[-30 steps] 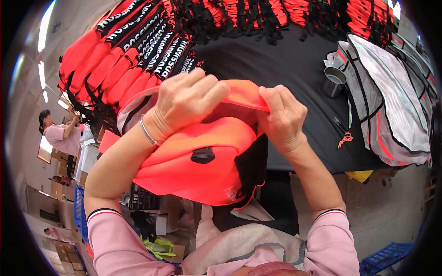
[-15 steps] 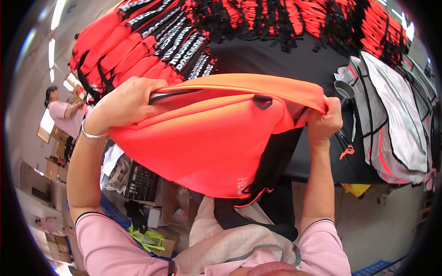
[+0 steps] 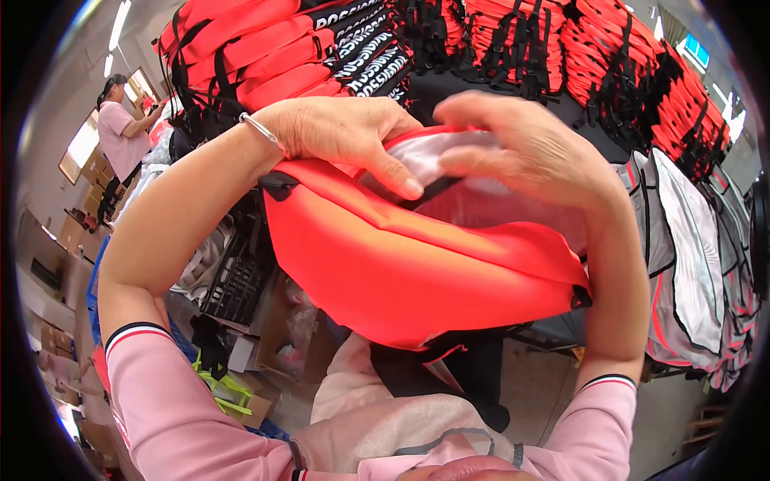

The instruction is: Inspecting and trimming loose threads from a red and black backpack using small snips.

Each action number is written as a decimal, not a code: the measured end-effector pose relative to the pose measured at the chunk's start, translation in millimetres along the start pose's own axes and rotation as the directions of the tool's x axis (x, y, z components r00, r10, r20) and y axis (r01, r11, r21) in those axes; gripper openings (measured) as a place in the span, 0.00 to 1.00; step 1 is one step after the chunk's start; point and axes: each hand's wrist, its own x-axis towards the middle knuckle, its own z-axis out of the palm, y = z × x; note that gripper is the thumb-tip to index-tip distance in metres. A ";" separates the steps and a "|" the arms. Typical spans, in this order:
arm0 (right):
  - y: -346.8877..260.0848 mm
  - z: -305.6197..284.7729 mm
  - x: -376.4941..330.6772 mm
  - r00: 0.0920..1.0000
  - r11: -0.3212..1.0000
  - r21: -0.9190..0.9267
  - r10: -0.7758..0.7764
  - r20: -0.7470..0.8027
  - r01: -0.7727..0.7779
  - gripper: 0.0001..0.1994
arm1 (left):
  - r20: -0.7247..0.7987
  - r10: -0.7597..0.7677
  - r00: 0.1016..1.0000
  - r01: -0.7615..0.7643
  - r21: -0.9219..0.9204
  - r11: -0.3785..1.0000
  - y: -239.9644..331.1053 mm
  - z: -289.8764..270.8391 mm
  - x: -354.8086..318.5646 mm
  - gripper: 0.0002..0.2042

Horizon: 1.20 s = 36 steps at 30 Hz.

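Note:
In front of me an orange-red bag gapes at the top, and its pale grey lining shows inside. Small black tabs mark two of its corners. My left hand has the far edge of the opening between thumb and fingers, with the thumb on the inner side. Over the right part of the opening is my right hand, fingers apart and partly smeared by motion. Its fingertips are close to the lining; whether they touch it I cannot tell. My right forearm passes beside the bag's right corner.
Stacked orange-red and black bags rise at the far left, with more strapped piles across the back. Grey mesh-like pieces hang at the right. A black crate and a cardboard box are below left. Another person stands far left.
Both hands have left the bag's two ends and come together at its opening. The bag has turned, its mouth now wider and its lining in sight. My right hand has let go.

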 end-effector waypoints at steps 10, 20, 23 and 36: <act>13.8 13.3 35.9 0.928 0.950 0.307 -0.069 0.365 -0.050 0.17 | -0.262 0.248 0.933 -0.110 0.448 0.887 -10.6 10.7 -5.7 0.17; 28.9 63.4 23.6 0.770 0.787 -0.613 -0.429 -0.472 0.063 0.04 | -0.493 0.843 0.216 0.110 0.870 0.481 -57.6 35.5 25.6 0.10; 45.4 70.7 16.1 0.612 0.641 -0.747 -0.666 -0.428 0.176 0.06 | -0.434 0.885 0.170 0.071 0.901 0.428 -60.6 46.4 30.3 0.09; 22.1 68.0 6.5 0.493 0.555 -0.817 -0.760 -0.422 0.157 0.08 | -0.374 0.923 -0.090 0.039 0.925 0.379 -54.5 65.7 28.1 0.09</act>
